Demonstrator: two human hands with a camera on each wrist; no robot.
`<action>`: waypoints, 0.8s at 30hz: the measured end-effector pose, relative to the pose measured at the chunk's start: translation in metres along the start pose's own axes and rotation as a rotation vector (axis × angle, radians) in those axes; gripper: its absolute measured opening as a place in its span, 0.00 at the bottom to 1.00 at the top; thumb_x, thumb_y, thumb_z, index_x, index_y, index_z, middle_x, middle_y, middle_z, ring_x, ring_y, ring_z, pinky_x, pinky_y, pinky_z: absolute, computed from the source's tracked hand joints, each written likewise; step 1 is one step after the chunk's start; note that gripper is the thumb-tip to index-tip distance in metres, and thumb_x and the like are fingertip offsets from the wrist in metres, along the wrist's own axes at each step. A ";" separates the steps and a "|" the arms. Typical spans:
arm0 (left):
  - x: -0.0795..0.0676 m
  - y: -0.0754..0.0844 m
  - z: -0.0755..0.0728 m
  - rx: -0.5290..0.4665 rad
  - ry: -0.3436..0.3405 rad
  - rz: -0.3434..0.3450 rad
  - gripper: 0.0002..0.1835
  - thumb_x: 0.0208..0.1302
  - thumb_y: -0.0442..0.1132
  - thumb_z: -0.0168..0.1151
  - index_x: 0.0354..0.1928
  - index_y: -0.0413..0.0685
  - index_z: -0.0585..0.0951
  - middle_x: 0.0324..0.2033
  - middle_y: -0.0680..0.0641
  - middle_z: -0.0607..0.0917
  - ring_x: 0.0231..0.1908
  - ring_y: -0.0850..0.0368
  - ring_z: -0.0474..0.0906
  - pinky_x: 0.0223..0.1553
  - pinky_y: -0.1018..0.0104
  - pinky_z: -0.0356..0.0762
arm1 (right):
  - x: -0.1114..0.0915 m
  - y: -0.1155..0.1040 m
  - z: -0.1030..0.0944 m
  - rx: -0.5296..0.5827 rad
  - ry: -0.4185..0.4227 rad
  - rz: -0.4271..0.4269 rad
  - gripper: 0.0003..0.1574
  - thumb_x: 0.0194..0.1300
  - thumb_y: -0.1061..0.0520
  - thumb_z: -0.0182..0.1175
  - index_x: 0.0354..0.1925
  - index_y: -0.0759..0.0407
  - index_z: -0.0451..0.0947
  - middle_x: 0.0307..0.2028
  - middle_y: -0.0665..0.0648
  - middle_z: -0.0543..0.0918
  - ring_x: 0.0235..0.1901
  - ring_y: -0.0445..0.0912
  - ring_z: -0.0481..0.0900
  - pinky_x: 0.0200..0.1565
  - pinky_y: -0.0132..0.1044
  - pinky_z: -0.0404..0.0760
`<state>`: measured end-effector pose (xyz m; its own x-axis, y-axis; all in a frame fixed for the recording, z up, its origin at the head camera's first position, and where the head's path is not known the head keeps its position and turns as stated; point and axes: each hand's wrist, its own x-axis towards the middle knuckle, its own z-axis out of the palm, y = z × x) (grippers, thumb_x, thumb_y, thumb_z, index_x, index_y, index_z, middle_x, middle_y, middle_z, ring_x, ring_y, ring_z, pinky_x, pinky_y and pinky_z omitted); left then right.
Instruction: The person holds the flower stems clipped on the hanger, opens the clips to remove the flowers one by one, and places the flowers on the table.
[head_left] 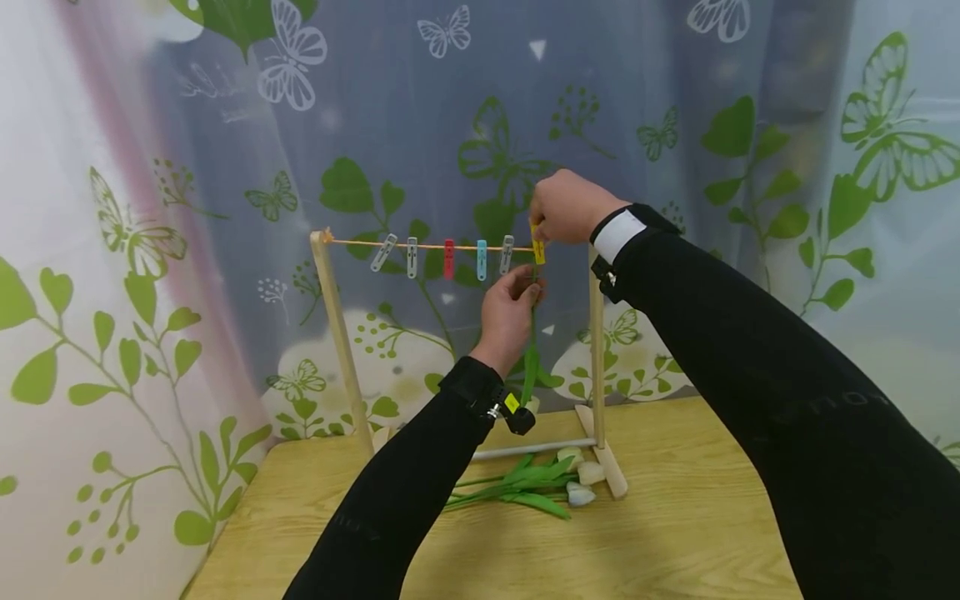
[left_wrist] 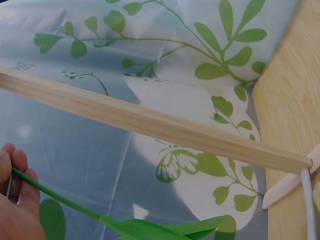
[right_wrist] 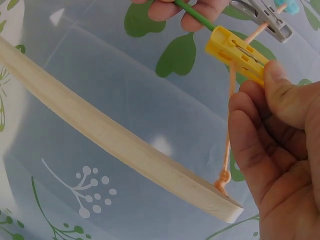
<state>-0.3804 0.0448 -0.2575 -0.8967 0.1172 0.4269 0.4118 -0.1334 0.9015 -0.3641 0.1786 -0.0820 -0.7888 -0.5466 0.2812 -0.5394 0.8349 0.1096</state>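
My right hand [head_left: 573, 207] pinches the upper end of a yellow clothespin [right_wrist: 237, 52], which sits on the orange string [right_wrist: 231, 110]. Below it, my left hand [head_left: 508, 310] holds the green stem [left_wrist: 60, 196] of an artificial tulip between thumb and fingers. The stem's end meets the lower end of the clothespin in the right wrist view. Its leaves [head_left: 530, 375] hang downward, and the pale bloom [head_left: 533, 405] is partly covered by the left wrist camera. To the left, a grey clothespin [head_left: 507, 254], a light blue one [head_left: 482, 260] and a red one [head_left: 448, 259] are on the string.
The string runs between two wooden posts [head_left: 336, 333] of a stand, with a white bar [head_left: 536, 448] low down. Several pale tulips [head_left: 580, 494] lie on the wooden table [head_left: 660, 517]. Two more grey clothespins [head_left: 412, 258] hang farther left. A patterned curtain [head_left: 420, 100] is behind.
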 end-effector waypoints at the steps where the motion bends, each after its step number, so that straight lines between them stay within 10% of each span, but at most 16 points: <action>1: 0.000 0.000 0.000 -0.006 -0.004 -0.002 0.20 0.77 0.32 0.58 0.67 0.50 0.78 0.56 0.44 0.84 0.61 0.44 0.81 0.61 0.66 0.84 | 0.000 0.001 0.000 0.000 0.005 0.000 0.10 0.73 0.60 0.65 0.35 0.60 0.92 0.37 0.61 0.92 0.33 0.54 0.88 0.37 0.45 0.86; 24: -0.014 -0.006 0.001 0.039 -0.020 -0.033 0.17 0.77 0.34 0.58 0.64 0.53 0.79 0.60 0.44 0.83 0.62 0.50 0.81 0.65 0.61 0.82 | -0.003 -0.002 0.007 0.048 0.058 0.015 0.09 0.74 0.60 0.64 0.40 0.61 0.92 0.40 0.62 0.92 0.38 0.55 0.89 0.41 0.47 0.89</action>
<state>-0.3703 0.0453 -0.2693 -0.9065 0.1406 0.3981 0.3887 -0.0903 0.9169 -0.3623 0.1782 -0.0896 -0.7794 -0.5278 0.3376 -0.5421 0.8382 0.0589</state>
